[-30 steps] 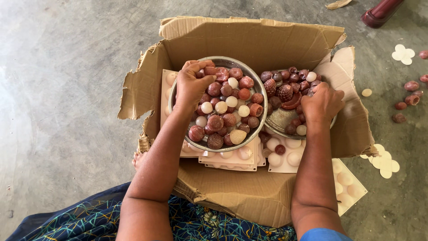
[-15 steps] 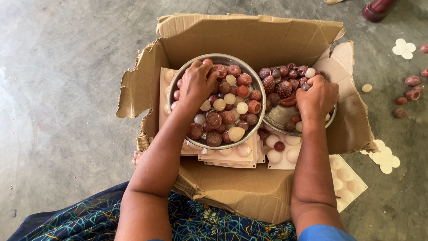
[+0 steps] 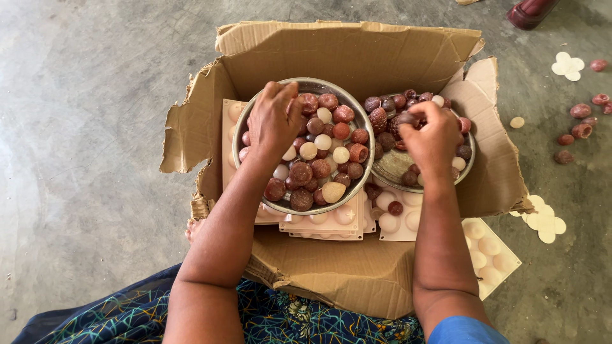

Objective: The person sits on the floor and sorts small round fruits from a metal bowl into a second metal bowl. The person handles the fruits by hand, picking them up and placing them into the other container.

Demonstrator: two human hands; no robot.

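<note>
Concrete floor [image 3: 83, 127] carries a torn cardboard box [image 3: 350, 57] holding pale moulds [image 3: 331, 223] and two metal bowls [image 3: 306, 85] of reddish balls [image 3: 299, 172]. Left hand [image 3: 273, 121] lies spread over one heap; right hand [image 3: 433, 137] pinches a dark ball [image 3: 406, 118].

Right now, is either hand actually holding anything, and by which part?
The right hand pinches a dark brown piece at its fingertips. The left hand rests among the pieces in the left bowl; whether it grips one cannot be told.

Concrete floor [image 3: 95, 127] carries a torn cardboard box [image 3: 347, 54].
</note>
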